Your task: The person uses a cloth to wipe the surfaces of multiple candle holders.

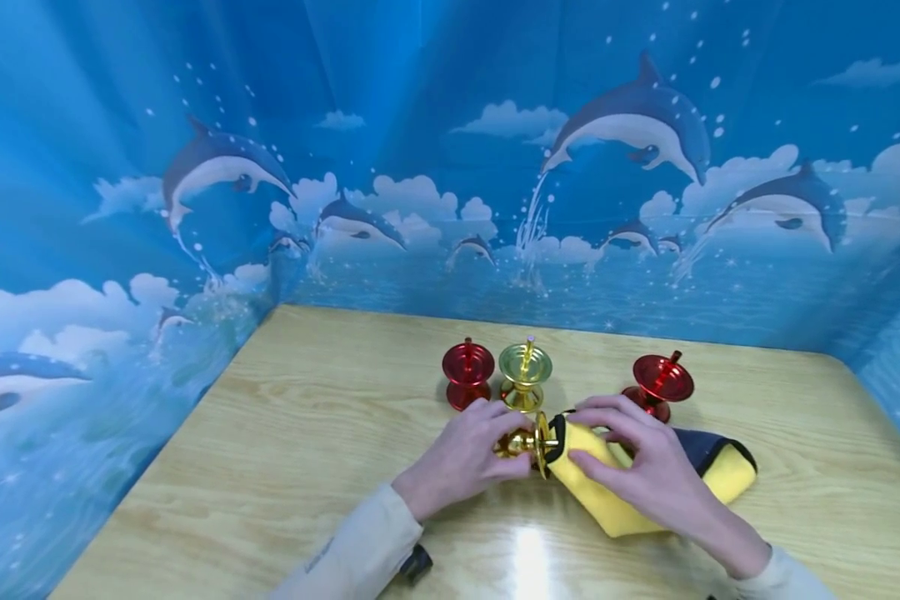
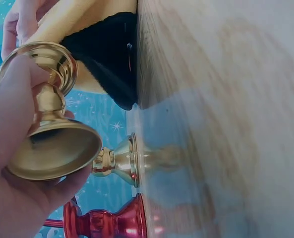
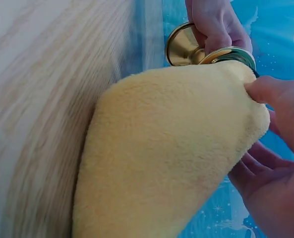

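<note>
My left hand (image 1: 461, 457) grips a gold candle holder (image 1: 512, 443) around its stem, above the table. The holder lies tipped sideways, its dish turned toward a yellow cloth; in the left wrist view its hollow base (image 2: 52, 154) shows. My right hand (image 1: 645, 467) pinches the yellow cloth (image 1: 603, 496), which has black edging and a dark blue side. The cloth's edge is at the holder's dish and spike. In the right wrist view the soft yellow side (image 3: 171, 134) hangs down to the table, and the thumb presses on its upper end.
Beyond my left hand stand a red candle holder (image 1: 468, 371) and another gold one (image 1: 525, 392), both upright. A second red candle holder (image 1: 662, 380) stands behind my right hand. A small black object (image 1: 417, 563) is by my left sleeve. A dolphin-print curtain (image 1: 420, 167) surrounds the wooden table (image 1: 307, 400).
</note>
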